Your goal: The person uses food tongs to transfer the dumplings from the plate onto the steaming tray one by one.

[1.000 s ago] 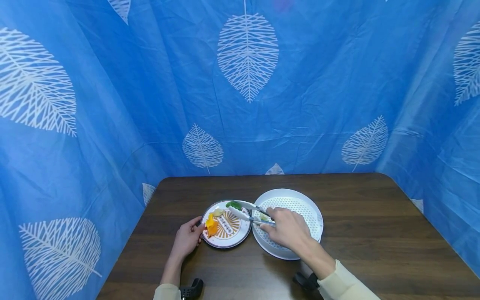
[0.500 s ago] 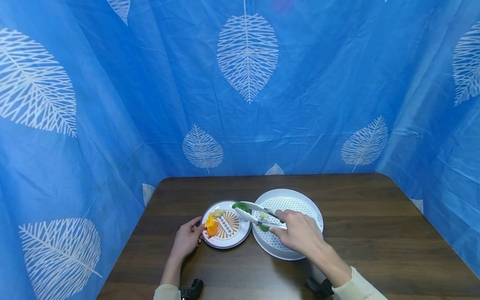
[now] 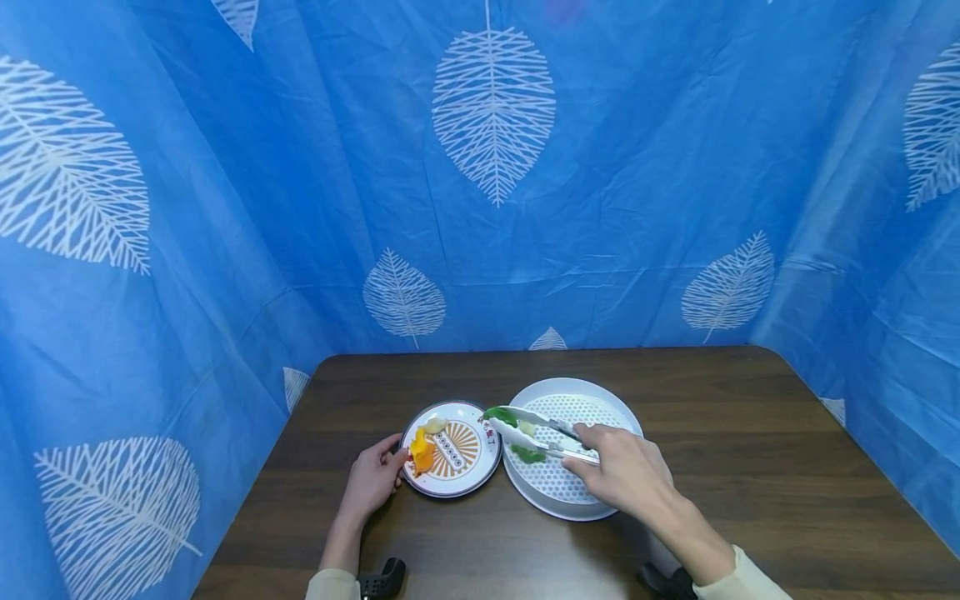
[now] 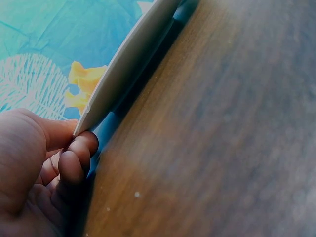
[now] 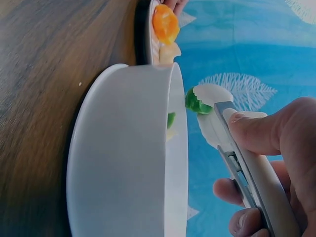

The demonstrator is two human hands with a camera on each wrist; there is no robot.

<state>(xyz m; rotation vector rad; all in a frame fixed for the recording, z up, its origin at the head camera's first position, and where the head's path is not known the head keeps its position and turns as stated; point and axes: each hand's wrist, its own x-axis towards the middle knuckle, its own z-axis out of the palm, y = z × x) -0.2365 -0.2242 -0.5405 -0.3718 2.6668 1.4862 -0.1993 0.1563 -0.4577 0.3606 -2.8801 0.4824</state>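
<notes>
My right hand (image 3: 630, 471) grips metal tongs (image 3: 551, 448) with white tips. Between those tips is a green piece of food (image 5: 196, 102), perhaps bell pepper, over the left rim of a round white basket (image 3: 573, 385) with a perforated bottom. Inside the basket lie another green piece (image 3: 528, 455) and a pale piece (image 3: 527, 428). With thumb and fingers my left hand (image 3: 375, 475) pinches the left rim of a white patterned plate (image 3: 468, 482). An orange-yellow piece (image 3: 422, 452) and a pale beige piece (image 3: 435, 426) sit on it.
Plate and basket stand side by side, nearly touching, on a dark wooden table (image 3: 712, 417). Behind and beside the table hangs a blue curtain (image 3: 615, 167) with white leaf prints. The basket's side wall is taller than the plate.
My right hand has moved right, carrying the green piece in the tongs from above the plate to the basket's left rim. The left hand keeps its hold on the plate.
</notes>
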